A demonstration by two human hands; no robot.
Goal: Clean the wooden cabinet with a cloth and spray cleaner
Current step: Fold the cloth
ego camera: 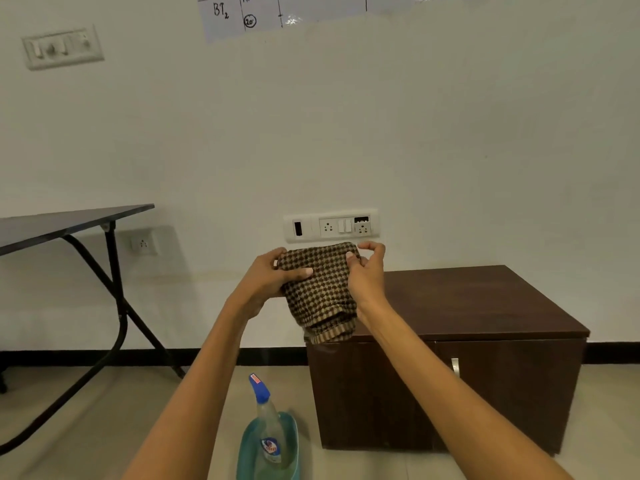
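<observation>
A brown checked cloth [320,292] hangs folded in the air in front of me, above the left end of the dark wooden cabinet [485,306]. My left hand [266,282] grips its left edge, thumb across the front. At the upper right corner my right hand [367,275] pinches the cloth between thumb and fingers. The cabinet stands low on the floor against the wall, with a metal door handle [455,367] on its front. A clear spray bottle [269,424] with a blue nozzle stands in a teal tub [294,441] on the floor left of the cabinet.
A dark folding table [69,223] with black legs stands at the left. Socket panels [330,226] sit on the white wall behind the cloth. A whiteboard sheet [263,13] hangs at the top. Beige floor tiles [86,427] lie between the table and the tub.
</observation>
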